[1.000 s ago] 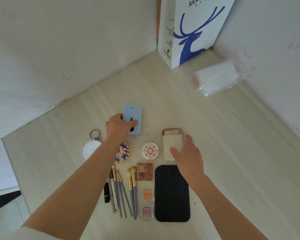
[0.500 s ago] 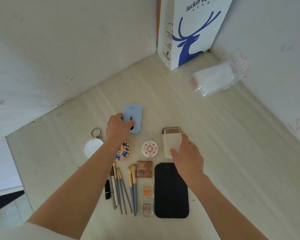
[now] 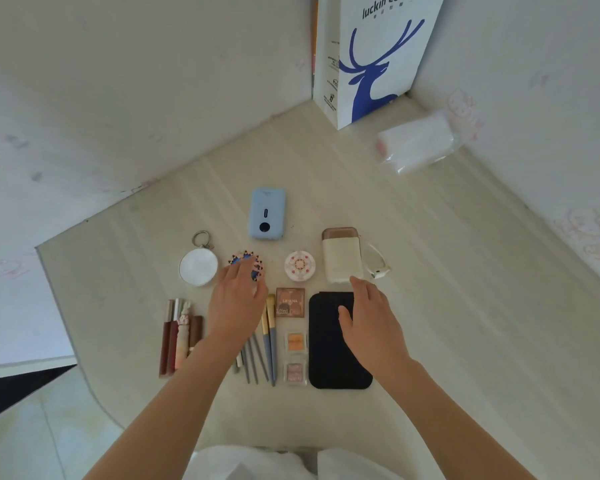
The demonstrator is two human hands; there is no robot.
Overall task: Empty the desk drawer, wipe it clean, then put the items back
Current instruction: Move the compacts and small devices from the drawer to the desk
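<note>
Both hands have drawn back: left hand (image 3: 238, 299) spread over the blue compact (image 3: 246, 263), perhaps touching; right hand (image 3: 368, 315) relaxed above the black pouch (image 3: 329, 358). Items laid out; wiping next.

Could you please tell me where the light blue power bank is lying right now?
In the head view, the light blue power bank lies flat on the desk, farthest back in the laid-out group, behind the blue patterned compact and white patterned compact, untouched by either hand.

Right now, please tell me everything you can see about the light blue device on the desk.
The light blue device is a flat rectangle with rounded corners and a smooth, matte, plastic-like shell. Its top face shows a small dark slot near the middle and a round dark button below it. It lies flat on the pale desk, beyond the round compacts. Nothing touches it; both hands are nearer the camera.
</note>
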